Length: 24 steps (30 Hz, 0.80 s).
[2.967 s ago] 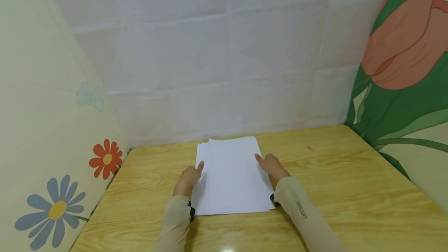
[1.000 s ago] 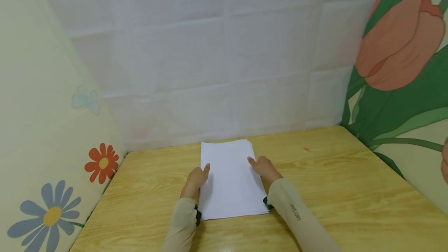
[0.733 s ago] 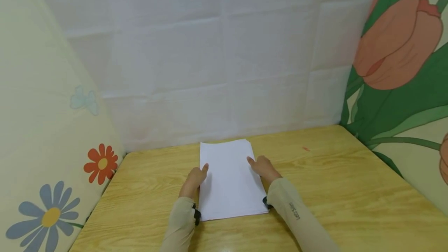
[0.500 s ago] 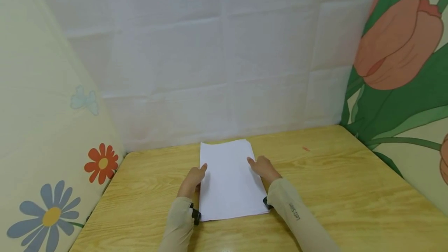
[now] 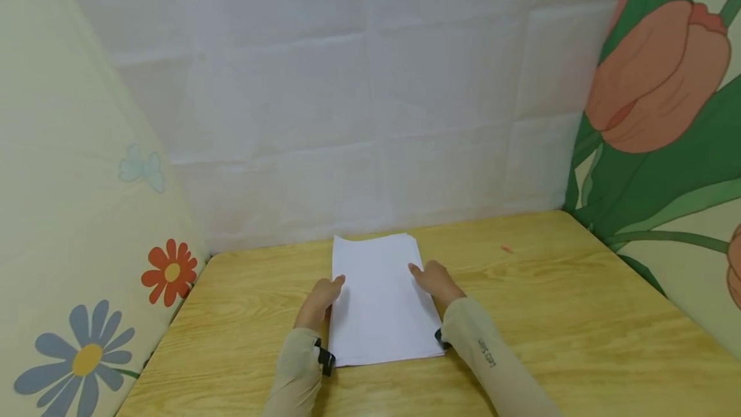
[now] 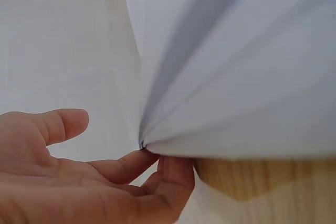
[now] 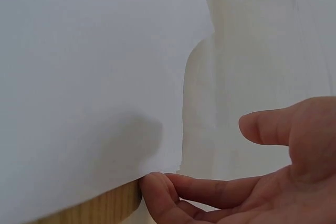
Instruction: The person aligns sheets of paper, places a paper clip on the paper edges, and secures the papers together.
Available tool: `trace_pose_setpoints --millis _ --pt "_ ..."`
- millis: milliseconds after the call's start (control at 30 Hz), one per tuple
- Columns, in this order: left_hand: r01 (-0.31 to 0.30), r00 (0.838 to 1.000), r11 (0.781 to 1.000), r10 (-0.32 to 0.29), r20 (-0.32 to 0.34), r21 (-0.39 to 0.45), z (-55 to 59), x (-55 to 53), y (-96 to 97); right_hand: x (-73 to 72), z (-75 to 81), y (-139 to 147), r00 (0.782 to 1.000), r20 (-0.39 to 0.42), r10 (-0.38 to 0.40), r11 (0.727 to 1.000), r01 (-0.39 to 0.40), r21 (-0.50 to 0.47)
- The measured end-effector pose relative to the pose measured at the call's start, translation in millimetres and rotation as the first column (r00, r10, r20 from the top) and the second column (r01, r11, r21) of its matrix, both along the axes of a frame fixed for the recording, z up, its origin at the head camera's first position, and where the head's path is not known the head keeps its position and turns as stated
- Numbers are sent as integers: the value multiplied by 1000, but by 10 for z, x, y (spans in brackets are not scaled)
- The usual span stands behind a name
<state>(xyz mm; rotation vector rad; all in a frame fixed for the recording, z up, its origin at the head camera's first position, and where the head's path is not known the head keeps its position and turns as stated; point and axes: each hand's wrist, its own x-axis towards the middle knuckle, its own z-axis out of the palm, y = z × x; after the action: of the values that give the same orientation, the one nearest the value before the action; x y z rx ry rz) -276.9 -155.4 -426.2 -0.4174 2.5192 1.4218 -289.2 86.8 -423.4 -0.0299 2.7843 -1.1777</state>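
Note:
A stack of white paper (image 5: 379, 301) lies on the wooden table, its sheets nearly flush, with a few edges showing at the right. My left hand (image 5: 320, 295) is at the stack's left edge; its thumb is raised apart from the paper in the left wrist view, while bent fingers (image 6: 131, 166) touch the edge, where the sheet creases. At the right edge is my right hand (image 5: 437, 280). In the right wrist view its thumb also stands clear, and its fingertips (image 7: 155, 182) press against the paper's side. From the head, both thumbs overlap the top sheet.
The wooden table (image 5: 550, 301) reaches a white cloth backdrop (image 5: 370, 95) behind the stack. A small orange-red mark (image 5: 507, 250) is on the tabletop at the right. Flower-printed panels stand at the left (image 5: 75, 211) and right (image 5: 648, 192).
Three seconds ago several sheets stuck out on the left; now the stack is narrower and its edges nearly line up. Both hands have come closer together. The last second shows only slight left-hand shifts.

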Motion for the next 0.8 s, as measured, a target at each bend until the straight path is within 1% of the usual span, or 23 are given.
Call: trace_pose_setpoints --millis 100,333,467,500,533,567,600,633,667,733,767,800 --pt "2 1000 1000 -2 1 13 16 11 11 6 -6 5 1000 2 -1 1000 1 2" --pt "2 999 995 2 -47 100 48 26 48 0 -11 -4 1000 -16 -3 1000 4 18" --pt "-3 997 994 11 -77 109 70 42 73 -8 -22 -14 1000 -13 -8 1000 9 19" --pt "-9 996 994 19 -86 111 72 35 77 -9 -27 -17 1000 -11 -11 1000 12 18" --pt "-14 995 994 25 -101 110 49 12 76 -11 -32 -18 1000 -9 -11 1000 12 19" --pt "-16 992 995 28 -120 98 -4 -32 64 -12 -35 -17 1000 -9 -12 1000 12 21" --pt "-16 990 996 28 -140 91 -82 -98 36 -13 -39 -17 1000 -7 -12 1000 12 20" --pt "-15 984 997 27 -176 71 -215 -202 -8 -11 -40 -18 1000 -4 -14 1000 15 16" --pt "-20 977 998 31 -209 54 -369 -315 -57 -10 -41 -16 1000 -4 -13 1000 13 16" --pt "-22 958 1000 27 -285 22 -763 -598 -190 -6 -40 -10 1000 -6 -10 1000 10 21" --pt "-19 952 1000 19 -305 2 -940 -731 -250 -4 -34 -7 1000 -6 -9 1000 9 22" --pt "-16 949 1000 14 -314 -6 -1034 -813 -285 -4 -31 -7 1000 -4 -8 1000 8 22"
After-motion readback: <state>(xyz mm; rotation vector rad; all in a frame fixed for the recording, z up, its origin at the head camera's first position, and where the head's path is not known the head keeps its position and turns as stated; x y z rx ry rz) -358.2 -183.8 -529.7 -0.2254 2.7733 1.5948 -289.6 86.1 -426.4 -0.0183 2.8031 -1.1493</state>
